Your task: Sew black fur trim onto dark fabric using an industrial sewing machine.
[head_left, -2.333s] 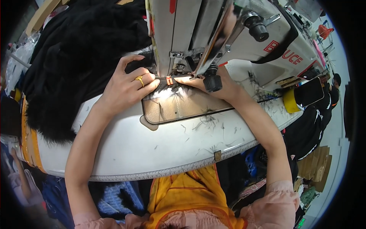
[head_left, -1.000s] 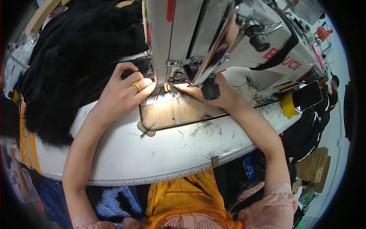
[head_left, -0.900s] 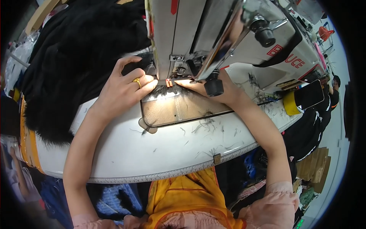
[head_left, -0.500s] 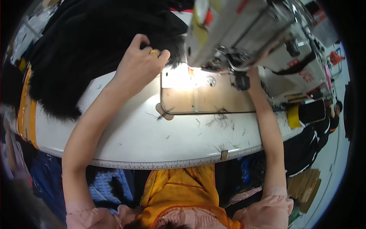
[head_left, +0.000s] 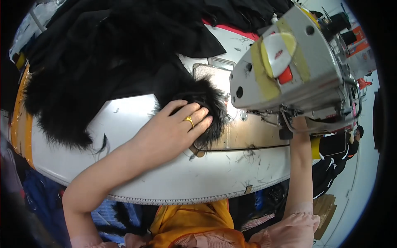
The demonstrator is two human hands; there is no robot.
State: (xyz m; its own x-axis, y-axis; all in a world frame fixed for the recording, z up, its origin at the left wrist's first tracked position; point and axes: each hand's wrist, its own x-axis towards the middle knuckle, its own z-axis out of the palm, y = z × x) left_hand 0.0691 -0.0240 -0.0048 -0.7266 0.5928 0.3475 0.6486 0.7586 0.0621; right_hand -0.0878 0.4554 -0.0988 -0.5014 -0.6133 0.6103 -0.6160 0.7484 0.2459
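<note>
My left hand [head_left: 175, 130], with a yellow ring, lies bent over black fur trim [head_left: 215, 103], its fingers curled into the pile. The fur joins a large black garment [head_left: 136, 53] spread over the left and back of the table. Right of the fur stands a sewing machine [head_left: 269, 87], its light falling on the metal bed plate [head_left: 256, 134]. My right hand [head_left: 300, 124] reaches behind the machine head; only the wrist end shows and the fingers are hidden.
The white sewing table [head_left: 178, 177] has a measuring tape [head_left: 165, 201] along its curved front edge. Loose fur strands [head_left: 250, 155] lie near the bed plate. A blue crate [head_left: 111, 215] sits below at left, cardboard [head_left: 324, 211] at lower right. Another person [head_left: 357, 134] is far right.
My left hand has come nearer and to the right, bringing the fur onto the bed plate beside the machine head. The view has shifted; my right hand stays behind the machine.
</note>
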